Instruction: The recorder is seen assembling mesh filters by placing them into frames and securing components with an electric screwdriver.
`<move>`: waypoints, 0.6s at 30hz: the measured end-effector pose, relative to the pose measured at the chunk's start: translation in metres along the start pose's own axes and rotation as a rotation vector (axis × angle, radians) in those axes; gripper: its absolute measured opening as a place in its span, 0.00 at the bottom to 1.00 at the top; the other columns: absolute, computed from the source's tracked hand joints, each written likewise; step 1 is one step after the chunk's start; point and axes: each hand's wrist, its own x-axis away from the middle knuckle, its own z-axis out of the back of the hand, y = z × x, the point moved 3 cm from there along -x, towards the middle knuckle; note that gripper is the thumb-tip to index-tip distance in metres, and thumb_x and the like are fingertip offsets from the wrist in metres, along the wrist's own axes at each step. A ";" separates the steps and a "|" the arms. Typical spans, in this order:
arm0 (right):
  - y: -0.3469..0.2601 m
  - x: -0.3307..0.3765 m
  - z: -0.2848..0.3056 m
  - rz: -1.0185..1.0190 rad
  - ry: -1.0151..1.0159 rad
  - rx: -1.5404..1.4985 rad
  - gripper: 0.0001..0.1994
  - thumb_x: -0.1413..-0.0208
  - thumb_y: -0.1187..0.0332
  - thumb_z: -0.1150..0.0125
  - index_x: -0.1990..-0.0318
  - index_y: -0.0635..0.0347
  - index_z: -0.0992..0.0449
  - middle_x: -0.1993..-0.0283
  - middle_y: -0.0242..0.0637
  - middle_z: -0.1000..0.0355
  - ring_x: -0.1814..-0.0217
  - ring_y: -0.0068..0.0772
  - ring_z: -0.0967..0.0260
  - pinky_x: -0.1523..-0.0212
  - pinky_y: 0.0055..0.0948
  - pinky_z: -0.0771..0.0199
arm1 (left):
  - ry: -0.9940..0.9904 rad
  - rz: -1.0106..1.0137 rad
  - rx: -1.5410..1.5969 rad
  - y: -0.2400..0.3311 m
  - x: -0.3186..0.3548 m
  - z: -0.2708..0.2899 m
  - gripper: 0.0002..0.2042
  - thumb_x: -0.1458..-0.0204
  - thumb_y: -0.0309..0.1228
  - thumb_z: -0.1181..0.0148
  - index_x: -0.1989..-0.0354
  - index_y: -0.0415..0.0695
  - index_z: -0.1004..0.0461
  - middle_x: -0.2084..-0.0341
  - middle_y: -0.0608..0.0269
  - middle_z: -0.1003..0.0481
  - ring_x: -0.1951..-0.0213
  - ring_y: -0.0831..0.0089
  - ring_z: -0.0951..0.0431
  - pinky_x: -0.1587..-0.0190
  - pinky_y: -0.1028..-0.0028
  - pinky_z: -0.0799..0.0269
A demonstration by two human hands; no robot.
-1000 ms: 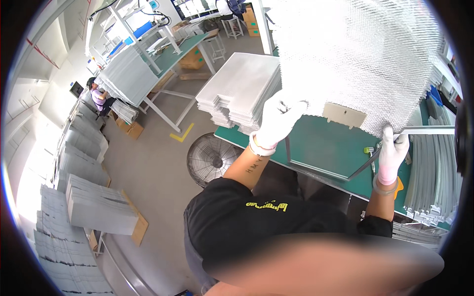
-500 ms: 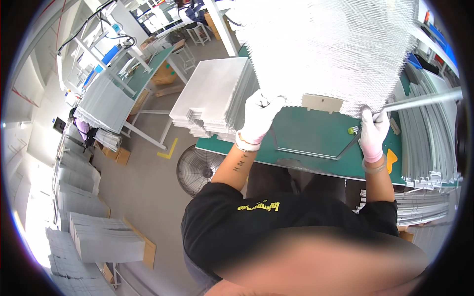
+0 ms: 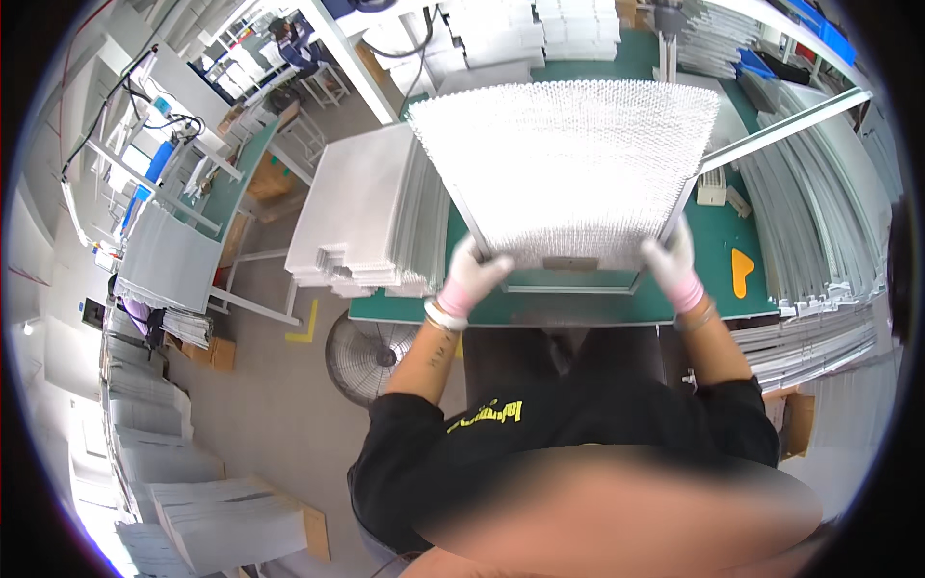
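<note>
I hold a large silvery mesh filter panel [image 3: 568, 164] over the green worktable [image 3: 578, 303]. My left hand [image 3: 474, 275], in a white glove with a pink cuff, grips its near left corner. My right hand [image 3: 673, 262], gloved the same way, grips the near right corner. The panel lies nearly flat, its far edge pointing away from me. A thin metal frame [image 3: 578, 286] lies on the table just under the near edge.
A stack of white mesh sheets [image 3: 361, 217] sits at the table's left end. Long metal strips [image 3: 819, 231] are piled to the right, with an orange piece [image 3: 742, 272] nearby. A floor fan [image 3: 364, 356] stands below left. Another person [image 3: 294, 39] works at a far bench.
The panel has come down from a raised tilt to nearly flat over the table. My right hand has shifted from the long metal strip to the panel's right corner.
</note>
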 end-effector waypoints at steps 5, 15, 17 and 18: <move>-0.050 -0.059 -0.010 -0.092 0.013 -0.014 0.16 0.38 0.78 0.47 0.44 0.69 0.29 0.50 0.33 0.25 0.51 0.20 0.30 0.45 0.24 0.31 | 0.126 -0.214 0.270 0.093 -0.039 -0.005 0.15 0.48 0.19 0.38 0.51 0.33 0.28 0.57 0.63 0.22 0.59 0.79 0.24 0.55 0.77 0.28; 0.009 -0.002 -0.003 -0.160 0.046 0.045 0.16 0.34 0.74 0.45 0.41 0.69 0.31 0.46 0.34 0.26 0.46 0.22 0.31 0.43 0.24 0.33 | 0.238 -0.143 0.098 0.021 -0.007 -0.016 0.12 0.45 0.24 0.34 0.54 0.35 0.24 0.62 0.65 0.20 0.61 0.82 0.23 0.55 0.77 0.27; 0.007 -0.001 0.002 -0.190 0.030 0.105 0.17 0.35 0.74 0.45 0.41 0.69 0.32 0.46 0.34 0.26 0.46 0.21 0.31 0.43 0.24 0.33 | 0.213 -0.101 0.100 0.014 -0.006 -0.013 0.14 0.45 0.26 0.32 0.52 0.35 0.24 0.61 0.64 0.19 0.60 0.80 0.22 0.54 0.76 0.26; 0.008 -0.004 0.006 -0.199 0.001 0.125 0.17 0.35 0.74 0.44 0.41 0.69 0.32 0.46 0.35 0.26 0.45 0.21 0.31 0.42 0.25 0.33 | 0.139 -0.003 0.085 0.015 -0.010 -0.007 0.16 0.45 0.27 0.32 0.51 0.35 0.24 0.59 0.64 0.19 0.58 0.80 0.22 0.53 0.76 0.27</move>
